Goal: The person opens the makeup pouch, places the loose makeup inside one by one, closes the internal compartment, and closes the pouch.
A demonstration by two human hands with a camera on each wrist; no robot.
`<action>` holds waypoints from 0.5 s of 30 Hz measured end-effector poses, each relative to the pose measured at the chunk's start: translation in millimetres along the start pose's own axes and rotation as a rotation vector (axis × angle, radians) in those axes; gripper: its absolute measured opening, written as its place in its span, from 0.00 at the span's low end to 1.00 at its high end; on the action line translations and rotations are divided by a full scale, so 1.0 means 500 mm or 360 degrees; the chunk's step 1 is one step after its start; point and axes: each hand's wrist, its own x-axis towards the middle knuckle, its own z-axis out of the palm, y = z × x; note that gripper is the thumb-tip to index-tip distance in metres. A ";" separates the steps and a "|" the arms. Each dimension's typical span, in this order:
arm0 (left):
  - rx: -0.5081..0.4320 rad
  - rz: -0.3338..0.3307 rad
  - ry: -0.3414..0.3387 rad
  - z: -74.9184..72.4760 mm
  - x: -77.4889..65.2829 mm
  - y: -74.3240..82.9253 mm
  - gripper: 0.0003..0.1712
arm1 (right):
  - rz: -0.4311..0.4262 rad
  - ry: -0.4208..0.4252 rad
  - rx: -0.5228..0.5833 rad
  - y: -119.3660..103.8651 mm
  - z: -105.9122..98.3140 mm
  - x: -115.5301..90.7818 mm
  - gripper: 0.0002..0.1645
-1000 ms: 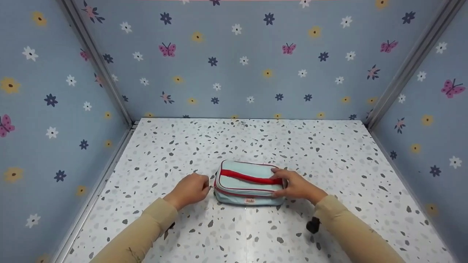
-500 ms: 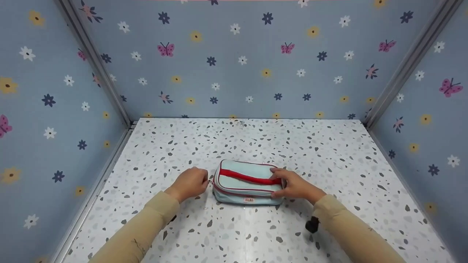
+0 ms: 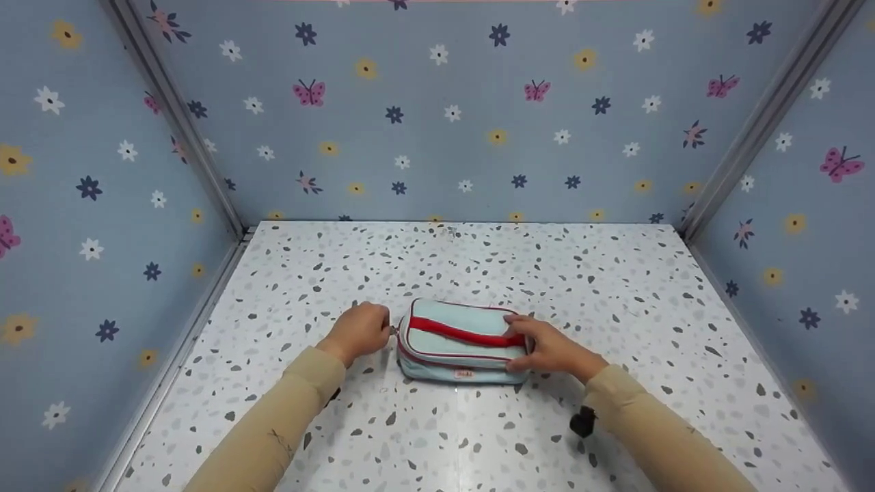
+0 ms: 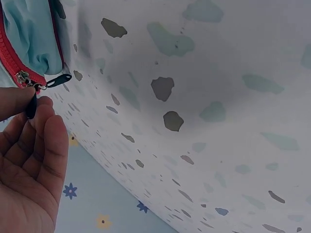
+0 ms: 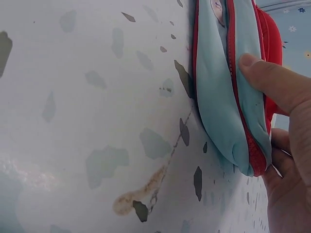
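A light-blue zip pouch (image 3: 458,345) with red piping and a red top handle (image 3: 465,333) lies mid-table. At its left end my left hand (image 3: 359,331) pinches a dark zipper pull (image 4: 32,107) between thumb and curled fingers. A second zipper pull (image 4: 59,80) hangs free close by, next to the metal slider (image 4: 22,77). My right hand (image 3: 550,348) grips the right end of the pouch, its thumb (image 5: 265,73) on the front side above the red zipper (image 5: 235,87) and its other fingers round the end. The zipper appears closed along the side in the right wrist view.
The speckled white table (image 3: 328,260) runs back to a blue flowered wall (image 3: 437,116). Side panels (image 3: 61,273) with metal frame posts (image 3: 181,116) stand left and right. A small black object (image 3: 582,422) shows beside the right sleeve.
My left hand has moved a little away from me along the left end of the pouch. The right hand keeps its grip, and the pouch stays nearly where it was.
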 end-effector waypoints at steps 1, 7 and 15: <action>0.0000 -0.0006 0.0004 0.001 0.003 -0.002 0.08 | 0.0006 -0.0001 0.0001 -0.001 0.000 0.000 0.28; -0.0004 0.0012 0.0085 0.009 0.018 -0.011 0.08 | -0.0012 0.0031 0.0003 0.001 0.002 -0.001 0.28; -0.0022 -0.0025 0.0155 0.023 0.035 -0.015 0.10 | -0.0043 0.0046 0.0021 0.005 0.011 -0.004 0.28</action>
